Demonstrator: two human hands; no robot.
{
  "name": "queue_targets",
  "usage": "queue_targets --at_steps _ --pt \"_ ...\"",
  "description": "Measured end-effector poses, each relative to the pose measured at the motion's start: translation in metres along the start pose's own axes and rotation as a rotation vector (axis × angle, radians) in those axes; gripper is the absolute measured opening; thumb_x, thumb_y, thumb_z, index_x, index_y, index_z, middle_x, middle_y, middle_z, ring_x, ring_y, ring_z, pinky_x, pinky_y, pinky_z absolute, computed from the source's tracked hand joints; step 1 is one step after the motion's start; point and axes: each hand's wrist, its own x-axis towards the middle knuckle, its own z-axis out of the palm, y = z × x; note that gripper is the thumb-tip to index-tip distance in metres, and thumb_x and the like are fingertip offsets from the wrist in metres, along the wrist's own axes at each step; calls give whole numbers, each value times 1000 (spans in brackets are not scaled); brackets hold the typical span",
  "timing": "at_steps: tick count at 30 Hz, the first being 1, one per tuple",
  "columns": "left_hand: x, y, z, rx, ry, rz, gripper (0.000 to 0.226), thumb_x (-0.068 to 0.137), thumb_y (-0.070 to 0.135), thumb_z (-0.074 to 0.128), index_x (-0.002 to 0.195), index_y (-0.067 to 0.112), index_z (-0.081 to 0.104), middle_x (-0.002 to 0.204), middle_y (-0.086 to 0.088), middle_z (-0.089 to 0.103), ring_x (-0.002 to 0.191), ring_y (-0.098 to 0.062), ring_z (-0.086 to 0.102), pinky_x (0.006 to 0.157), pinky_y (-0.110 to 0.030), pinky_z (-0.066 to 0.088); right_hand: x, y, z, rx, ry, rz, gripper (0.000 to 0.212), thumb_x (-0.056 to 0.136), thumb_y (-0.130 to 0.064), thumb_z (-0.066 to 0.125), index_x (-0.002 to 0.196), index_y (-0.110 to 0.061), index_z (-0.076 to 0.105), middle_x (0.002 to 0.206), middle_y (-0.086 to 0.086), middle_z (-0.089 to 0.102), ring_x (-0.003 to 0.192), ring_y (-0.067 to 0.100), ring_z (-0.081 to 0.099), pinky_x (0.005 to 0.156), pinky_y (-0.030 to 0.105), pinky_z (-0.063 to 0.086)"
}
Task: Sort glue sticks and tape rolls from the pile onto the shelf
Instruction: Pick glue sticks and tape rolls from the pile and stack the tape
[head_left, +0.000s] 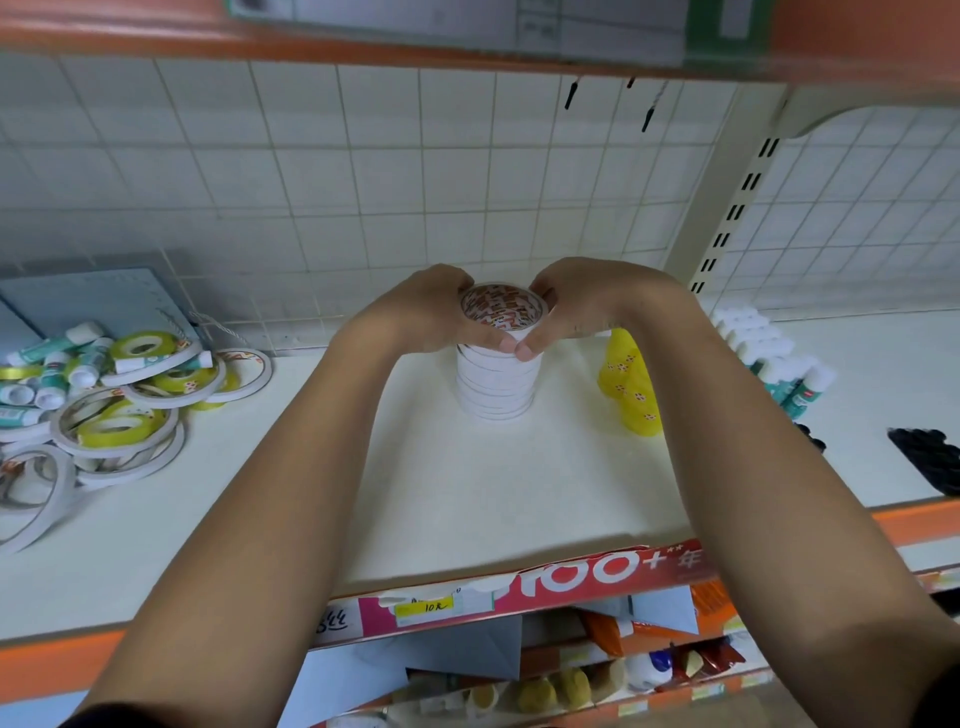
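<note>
Hands: we are wrapping our left hand (436, 312) and right hand (566, 312) around the top of the white tape stack (496, 387), thumb tips meeting in front.
Stack: it is standing upright on the shelf (467, 499), toward the back wall.
Left side: the pile (104, 405) of mixed rolls and glue sticks is lying well apart.
Right side: yellow rolls (631, 389) are sitting near the stack.

The white shelf (467, 493) bears a jumbled pile (104, 405) of tape and glue at left. A stack of white tape rolls (496, 387) stands mid-shelf, with yellow tape rolls (631, 384) beside it and glue sticks (774, 358) farther right.
</note>
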Motion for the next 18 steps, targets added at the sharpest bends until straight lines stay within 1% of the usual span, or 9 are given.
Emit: queue_targets --at_steps 2,4,5,8,11,14,16,17,18 --pt "1 -1 3 -17 4 -3 63 56 65 81 98 19 66 92 3 69 87 -15 64 73 -37 54 -1 0 3 31 -4 -1 63 45 -69 78 92 -28 70 89 -7 73 86 14 68 82 37 55" --pt "1 -1 9 -1 27 -2 63 59 65 79 99 19 64 92 5 67 86 -14 63 65 -30 50 0 -1 9 50 0 -1 61 47 -64 82 93 -26 69 90 -5 72 87 15 67 82 37 54" --pt "1 -1 13 17 47 0 64 60 65 78 101 19 63 93 6 66 86 -14 62 64 -27 48 0 -1 12 59 13 2 58 49 -60 84 93 -25 69 90 -4 72 86 16 67 81 36 54" --pt "-1 1 21 34 99 -4 66 60 63 76 104 17 60 97 5 64 88 -14 60 65 -26 48 -1 -2 17 94 64 18 57 50 -54 87 93 -23 68 87 -4 71 83 16 66 75 34 53" --pt "-4 -3 24 -20 141 -4 67 59 61 79 105 16 59 97 5 65 88 -15 60 64 -26 46 -5 -1 21 127 106 26 54 52 -52 88 93 -22 68 84 -6 70 80 14 64 70 31 51" --pt "-11 -11 29 -85 180 -6 75 56 58 85 110 14 58 103 4 64 94 -17 59 69 -29 47 -10 2 32 98 144 34 48 58 -49 86 84 -14 67 78 2 66 75 22 62 63 32 46" --pt "-14 -13 35 -106 169 26 75 59 54 86 118 14 59 111 2 66 103 -18 60 82 -32 50 -12 2 38 77 185 54 50 60 -47 86 87 -10 65 83 8 67 80 25 63 65 33 47" --pt "-15 -13 36 -118 166 45 73 62 52 85 120 16 60 114 2 67 106 -17 61 85 -32 50 -12 1 40 75 206 62 51 61 -47 86 88 -9 64 84 7 67 81 25 63 67 33 48" --pt "-15 -13 37 -125 167 59 70 63 50 85 120 17 62 114 1 68 106 -17 61 84 -29 49 -14 0 42 75 221 69 53 61 -47 86 90 -9 63 85 6 67 83 25 62 70 34 49"
